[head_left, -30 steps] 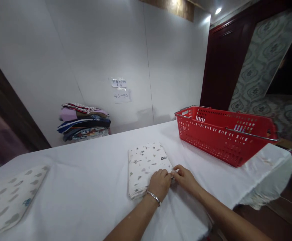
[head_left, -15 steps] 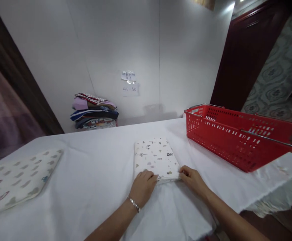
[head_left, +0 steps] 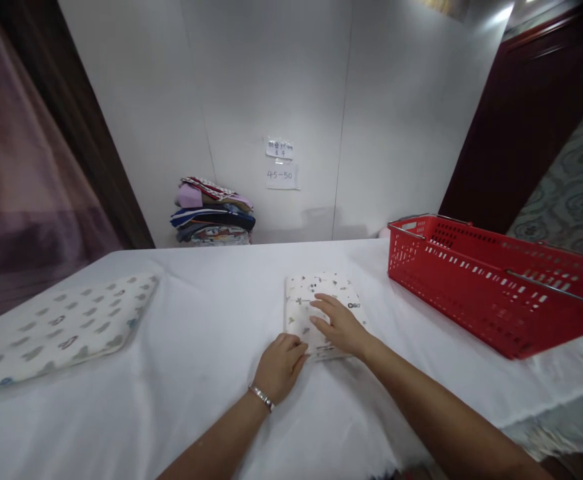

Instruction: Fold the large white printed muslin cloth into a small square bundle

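A folded white cloth (head_left: pixel 299 315) with a small scattered print lies flat on the white-covered table. My left hand (head_left: pixel 279 365) is at its near left corner, with fingers curled and thumb pressed together on the edge. Over the cloth's middle is my right hand (head_left: pixel 340 325), its fingers stretched and apart; whether they touch the surface I cannot tell. That hand and forearm hide part of the cloth's right side and near edge.
To the left lies a white heart-patterned folded cloth (head_left: pixel 79 321). A red plastic basket (head_left: pixel 451 293) with metal handles stands at the right. At the back, a pile of folded clothes (head_left: pixel 214 217) sits by the wall, left of two paper notes (head_left: pixel 281 175).
My right hand has left the cloth's near right corner and moved left and forward over its middle, fingers opening. My left hand stays at the near left corner. The view has shifted left.
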### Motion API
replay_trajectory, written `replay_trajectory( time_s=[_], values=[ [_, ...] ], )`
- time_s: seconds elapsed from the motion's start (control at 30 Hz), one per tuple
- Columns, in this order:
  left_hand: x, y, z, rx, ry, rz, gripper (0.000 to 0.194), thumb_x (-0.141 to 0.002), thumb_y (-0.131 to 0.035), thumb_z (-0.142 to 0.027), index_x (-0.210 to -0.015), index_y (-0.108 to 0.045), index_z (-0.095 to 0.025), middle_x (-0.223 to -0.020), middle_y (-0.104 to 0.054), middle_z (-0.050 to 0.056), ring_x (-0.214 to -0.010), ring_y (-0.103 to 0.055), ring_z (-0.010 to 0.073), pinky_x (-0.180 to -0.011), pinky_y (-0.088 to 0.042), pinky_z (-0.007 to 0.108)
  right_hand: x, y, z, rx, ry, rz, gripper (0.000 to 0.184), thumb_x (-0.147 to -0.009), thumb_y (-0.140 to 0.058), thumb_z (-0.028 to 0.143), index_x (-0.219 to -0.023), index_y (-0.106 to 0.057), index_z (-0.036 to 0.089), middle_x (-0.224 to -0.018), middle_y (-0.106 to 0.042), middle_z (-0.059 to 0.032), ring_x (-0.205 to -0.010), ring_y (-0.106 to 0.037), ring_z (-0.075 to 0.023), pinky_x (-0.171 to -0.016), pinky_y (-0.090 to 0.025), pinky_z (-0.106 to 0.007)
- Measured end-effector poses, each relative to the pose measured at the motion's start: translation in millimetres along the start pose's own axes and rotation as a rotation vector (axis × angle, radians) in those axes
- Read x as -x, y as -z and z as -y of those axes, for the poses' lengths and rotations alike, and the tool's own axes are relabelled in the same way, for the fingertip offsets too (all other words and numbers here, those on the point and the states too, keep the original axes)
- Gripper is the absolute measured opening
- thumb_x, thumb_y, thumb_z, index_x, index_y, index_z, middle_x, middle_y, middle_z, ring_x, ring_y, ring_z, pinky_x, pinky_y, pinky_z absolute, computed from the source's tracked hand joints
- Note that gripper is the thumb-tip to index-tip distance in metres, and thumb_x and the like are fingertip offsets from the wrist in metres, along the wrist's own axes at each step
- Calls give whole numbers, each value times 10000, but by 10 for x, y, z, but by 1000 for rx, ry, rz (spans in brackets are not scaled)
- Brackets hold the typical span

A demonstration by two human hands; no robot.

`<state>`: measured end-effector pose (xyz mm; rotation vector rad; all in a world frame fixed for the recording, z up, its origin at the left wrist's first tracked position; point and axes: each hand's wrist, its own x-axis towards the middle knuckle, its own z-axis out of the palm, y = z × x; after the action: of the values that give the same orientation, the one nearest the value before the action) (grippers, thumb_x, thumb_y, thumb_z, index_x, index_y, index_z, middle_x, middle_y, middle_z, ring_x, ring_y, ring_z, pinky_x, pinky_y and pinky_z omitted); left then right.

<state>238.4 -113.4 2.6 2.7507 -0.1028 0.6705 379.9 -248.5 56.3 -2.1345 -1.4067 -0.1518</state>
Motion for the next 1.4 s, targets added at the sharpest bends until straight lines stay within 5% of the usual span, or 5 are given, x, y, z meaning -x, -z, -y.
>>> replay_trajectory(
  time_s=[0.37,0.5,0.73,1.07,1.4],
  values=[
    [-170,139,53,48,185,80,371,-904,-335,-345,-665,-573,-190,-734,-569,18,-740,-513,145,-673,-432,294,120,-283,-743,410,-350,294,635,-869,-256,550,-1378,-302,174,-1460,-210,-100,-1341,-117,-256,-1047,-78,-470],
    [-542,100,160,31,183,12,247,-869,-418,-341,-943,-609,-203,-1069,-590,48,-1035,-497,189,-895,-412,351,70,-245,-676,415,-371,340,616,-864,-286,545,-1369,-320,193,-1450,-237,-109,-1334,-147,-266,-1041,-88,-472],
    [-668,-337,244,-63,287,275,539,-858,-381,-412,-1316,-376,-129,-1444,-237,110,-1338,-150,269,-1078,-193,481,-619,-146,-637,390,-248,197,677,-875,-206,568,-1399,-239,141,-1478,-130,-110,-1353,-44,-230,-1062,-61,-404],
    [-591,-216,229,8,315,393,559,-874,-288,-454,-1367,-301,-191,-1469,-127,37,-1351,-78,238,-1091,-157,493,-808,-534,-1467,371,-398,286,739,-863,-190,579,-1401,-210,71,-1470,-156,-117,-1348,-56,-237,-1058,-38,-448],
    [-1657,-550,841,-150,431,295,695,-836,-227,-569,-1372,-277,-129,-1472,-146,97,-1355,-30,260,-1088,-57,483,-804,-538,-1438,385,-383,266,728,-866,-174,579,-1403,-218,90,-1468,-168,-108,-1349,-70,-233,-1058,-66,-458]
  ],
)
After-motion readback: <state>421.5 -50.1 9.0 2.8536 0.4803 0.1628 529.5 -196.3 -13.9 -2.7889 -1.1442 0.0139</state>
